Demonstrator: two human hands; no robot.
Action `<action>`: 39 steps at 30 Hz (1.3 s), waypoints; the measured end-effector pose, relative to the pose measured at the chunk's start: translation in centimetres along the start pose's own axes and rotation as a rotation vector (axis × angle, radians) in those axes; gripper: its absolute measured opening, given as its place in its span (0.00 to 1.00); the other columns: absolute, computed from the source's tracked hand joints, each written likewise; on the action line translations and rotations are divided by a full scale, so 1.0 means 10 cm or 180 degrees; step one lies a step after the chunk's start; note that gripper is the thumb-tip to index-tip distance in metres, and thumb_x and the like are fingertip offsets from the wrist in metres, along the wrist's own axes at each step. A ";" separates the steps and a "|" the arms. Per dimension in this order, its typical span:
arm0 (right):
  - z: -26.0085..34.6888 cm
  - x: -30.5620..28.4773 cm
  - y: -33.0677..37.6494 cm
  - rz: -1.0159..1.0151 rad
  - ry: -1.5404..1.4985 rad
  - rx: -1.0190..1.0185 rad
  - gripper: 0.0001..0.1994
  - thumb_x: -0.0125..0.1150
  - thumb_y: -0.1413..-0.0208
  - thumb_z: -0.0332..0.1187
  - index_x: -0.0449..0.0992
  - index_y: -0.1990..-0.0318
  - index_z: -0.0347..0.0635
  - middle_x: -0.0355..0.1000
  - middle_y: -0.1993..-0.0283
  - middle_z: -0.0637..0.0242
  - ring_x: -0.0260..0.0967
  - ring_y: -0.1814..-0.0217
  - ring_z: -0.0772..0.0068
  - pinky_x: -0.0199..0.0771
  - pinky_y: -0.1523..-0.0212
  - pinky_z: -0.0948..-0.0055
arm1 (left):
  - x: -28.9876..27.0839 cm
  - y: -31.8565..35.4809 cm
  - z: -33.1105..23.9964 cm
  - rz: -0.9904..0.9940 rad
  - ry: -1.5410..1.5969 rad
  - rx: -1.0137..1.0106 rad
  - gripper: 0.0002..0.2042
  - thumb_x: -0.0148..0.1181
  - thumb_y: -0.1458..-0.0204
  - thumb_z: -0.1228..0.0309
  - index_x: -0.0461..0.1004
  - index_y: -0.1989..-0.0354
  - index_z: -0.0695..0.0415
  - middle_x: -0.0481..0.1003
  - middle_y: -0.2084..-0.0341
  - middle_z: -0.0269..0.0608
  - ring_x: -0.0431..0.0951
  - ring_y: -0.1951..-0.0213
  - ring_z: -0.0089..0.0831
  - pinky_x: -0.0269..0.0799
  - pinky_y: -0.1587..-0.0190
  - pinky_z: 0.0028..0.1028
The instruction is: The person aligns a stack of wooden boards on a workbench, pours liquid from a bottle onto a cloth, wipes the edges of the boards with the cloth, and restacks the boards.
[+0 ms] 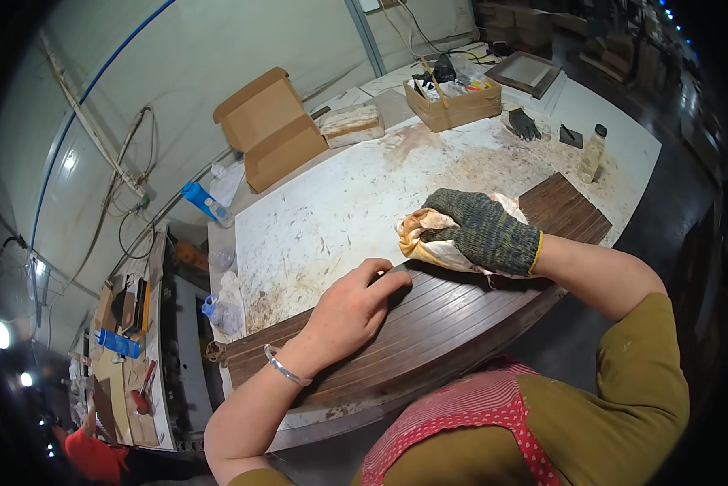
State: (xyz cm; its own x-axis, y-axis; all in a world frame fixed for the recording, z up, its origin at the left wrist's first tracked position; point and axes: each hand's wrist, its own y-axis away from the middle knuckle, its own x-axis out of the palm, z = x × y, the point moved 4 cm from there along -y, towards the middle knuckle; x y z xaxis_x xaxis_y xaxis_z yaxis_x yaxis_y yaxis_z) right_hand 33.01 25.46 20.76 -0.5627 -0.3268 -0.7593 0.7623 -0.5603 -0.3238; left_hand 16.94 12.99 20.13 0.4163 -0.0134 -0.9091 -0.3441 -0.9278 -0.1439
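Observation:
A long dark-brown wooden panel (429, 324) with lengthwise grooves lies across the near side of the worktable. My right hand (481, 231), in a dark knitted work glove with a yellow cuff, is closed on a bunched, stained cloth (425, 235) and presses it on the panel, right of the middle. My bare left hand (352, 308), a bangle at its wrist, grips the panel's far edge left of the cloth; the thumb lies toward the cloth and the other fingertips are partly hidden beyond the edge.
The stained white worktable (315, 235) carries an open cardboard box (287, 146), a carton of supplies (457, 105), a dark glove (523, 124), a bottle (592, 154) and a frame (526, 74). Blue-topped bottles (206, 201) stand at the left edge. A person in red (93, 456) is at the far lower left.

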 end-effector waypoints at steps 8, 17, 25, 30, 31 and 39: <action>0.01 0.03 0.02 -0.0119 0.0104 -0.0164 0.17 0.59 0.46 0.40 0.72 0.54 0.38 0.73 0.56 0.52 0.71 0.52 0.50 0.70 0.50 0.62 | -0.03 0.05 0.00 -0.0055 -0.0107 0.0209 0.24 0.50 0.55 0.84 0.69 0.46 0.53 0.67 0.49 0.50 0.73 0.52 0.47 0.71 0.52 0.36; 0.00 -0.10 0.13 0.0377 0.0569 -0.0892 0.14 0.55 0.47 0.46 0.74 0.62 0.46 0.71 0.63 0.59 0.72 0.58 0.59 0.73 0.56 0.61 | -0.35 1.33 0.03 -0.0026 -0.0891 -0.1603 0.27 0.55 0.45 0.61 0.59 0.40 0.62 0.67 0.48 0.53 0.67 0.47 0.51 0.58 0.42 0.43; 0.44 0.31 -0.20 0.1224 0.0112 -0.1908 0.14 0.59 0.48 0.44 0.76 0.58 0.47 0.68 0.59 0.59 0.69 0.54 0.59 0.71 0.52 0.66 | -0.27 1.48 0.18 -0.0795 -0.1010 -0.1673 0.22 0.52 0.44 0.61 0.65 0.43 0.60 0.68 0.50 0.48 0.66 0.47 0.47 0.54 0.41 0.40; 0.17 0.23 -0.16 0.1105 0.0211 -0.1124 0.10 0.63 0.50 0.41 0.78 0.61 0.54 0.68 0.56 0.62 0.66 0.50 0.60 0.69 0.49 0.66 | -0.25 1.42 0.23 -0.0932 -0.1051 -0.1824 0.20 0.52 0.44 0.61 0.68 0.45 0.57 0.69 0.53 0.48 0.67 0.49 0.45 0.57 0.43 0.40; 0.35 0.29 -0.21 0.1073 0.0243 -0.1174 0.11 0.63 0.50 0.40 0.78 0.60 0.52 0.68 0.55 0.61 0.67 0.51 0.58 0.69 0.49 0.64 | -0.25 1.40 0.25 -0.0905 -0.1050 -0.1827 0.20 0.52 0.44 0.61 0.68 0.46 0.57 0.69 0.53 0.48 0.67 0.49 0.45 0.57 0.43 0.40; 0.19 0.17 -0.28 0.1924 -0.0195 0.0103 0.19 0.58 0.46 0.43 0.72 0.52 0.41 0.71 0.54 0.50 0.74 0.54 0.53 0.74 0.52 0.63 | -0.25 1.48 0.23 -0.0954 -0.1132 -0.1852 0.19 0.51 0.43 0.62 0.68 0.46 0.56 0.70 0.53 0.47 0.67 0.48 0.43 0.56 0.43 0.40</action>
State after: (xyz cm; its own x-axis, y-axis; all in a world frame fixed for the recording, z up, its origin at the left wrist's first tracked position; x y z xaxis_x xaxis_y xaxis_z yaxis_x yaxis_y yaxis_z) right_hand 29.29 25.00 21.44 -0.0512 -0.6370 -0.7692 0.9431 -0.2842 0.1726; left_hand 8.87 0.18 19.34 0.0907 0.3010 -0.9493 0.2837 -0.9215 -0.2651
